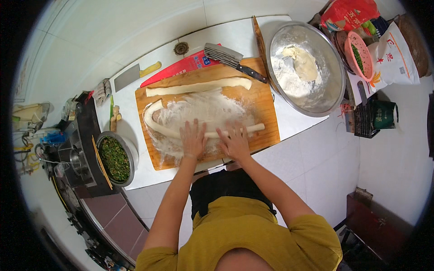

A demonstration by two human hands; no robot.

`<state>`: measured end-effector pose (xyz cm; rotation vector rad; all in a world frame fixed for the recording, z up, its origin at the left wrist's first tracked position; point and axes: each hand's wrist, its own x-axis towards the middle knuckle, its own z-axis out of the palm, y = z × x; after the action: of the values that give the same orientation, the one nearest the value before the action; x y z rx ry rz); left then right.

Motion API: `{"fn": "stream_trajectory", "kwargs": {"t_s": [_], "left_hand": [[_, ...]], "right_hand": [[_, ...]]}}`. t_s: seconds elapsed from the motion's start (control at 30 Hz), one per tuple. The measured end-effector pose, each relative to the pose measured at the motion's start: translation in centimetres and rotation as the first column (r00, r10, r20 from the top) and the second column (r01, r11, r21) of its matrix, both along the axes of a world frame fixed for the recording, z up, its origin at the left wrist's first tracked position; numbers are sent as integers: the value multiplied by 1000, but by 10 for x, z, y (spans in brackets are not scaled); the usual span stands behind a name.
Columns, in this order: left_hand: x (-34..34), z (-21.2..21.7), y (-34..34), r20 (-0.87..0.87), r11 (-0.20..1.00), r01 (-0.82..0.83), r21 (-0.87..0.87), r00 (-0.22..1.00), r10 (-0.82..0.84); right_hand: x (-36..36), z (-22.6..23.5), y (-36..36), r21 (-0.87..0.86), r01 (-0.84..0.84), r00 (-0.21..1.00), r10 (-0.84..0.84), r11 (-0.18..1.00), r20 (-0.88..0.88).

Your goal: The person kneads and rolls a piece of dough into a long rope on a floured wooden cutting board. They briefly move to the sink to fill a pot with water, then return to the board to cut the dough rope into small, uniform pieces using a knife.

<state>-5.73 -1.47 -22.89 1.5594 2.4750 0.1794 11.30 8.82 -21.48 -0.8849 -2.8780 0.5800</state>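
Both palms rest on a long rope of dough (168,132) lying on a floured wooden board (266,108). My left hand (194,139) is flat on it near the middle, fingers pointing away from me. To its right my right hand (234,141) presses on the same rope with fingers spread. The rope's left end curls up and back, while its right end lies straight past my right hand. A second dough strip (199,86) stretches along the far part of the board. Loose flour covers the wood between the two pieces.
A cleaver (235,62) lies at the board's far edge, by a red package (178,67); another knife (128,77) sits farther left. At right stands a steel bowl (332,67) with flour and dough. A pot of chopped green filling (114,159) with chopsticks (101,161) is at left.
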Motion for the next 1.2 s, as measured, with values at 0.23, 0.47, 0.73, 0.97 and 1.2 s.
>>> {"fn": "stream_trajectory", "kwargs": {"t_s": [0.23,0.47,0.73,0.97,1.2], "left_hand": [[-18,-5,22,-121,996,-88,29,988,91],[-34,0,-4,-18,990,-128,-54,992,127],[-85,-9,-64,15,1000,-21,20,1000,20],[-97,4,-88,-61,990,-125,-68,991,121],[-110,-2,-96,-167,995,-98,6,981,98]], "right_hand": [[-24,7,32,117,100,990,-111,988,89],[1,11,48,112,79,995,-85,991,49],[14,9,48,88,68,996,-73,994,58],[3,19,66,127,73,989,-89,989,121],[23,-4,46,205,59,991,-82,977,110]]}}
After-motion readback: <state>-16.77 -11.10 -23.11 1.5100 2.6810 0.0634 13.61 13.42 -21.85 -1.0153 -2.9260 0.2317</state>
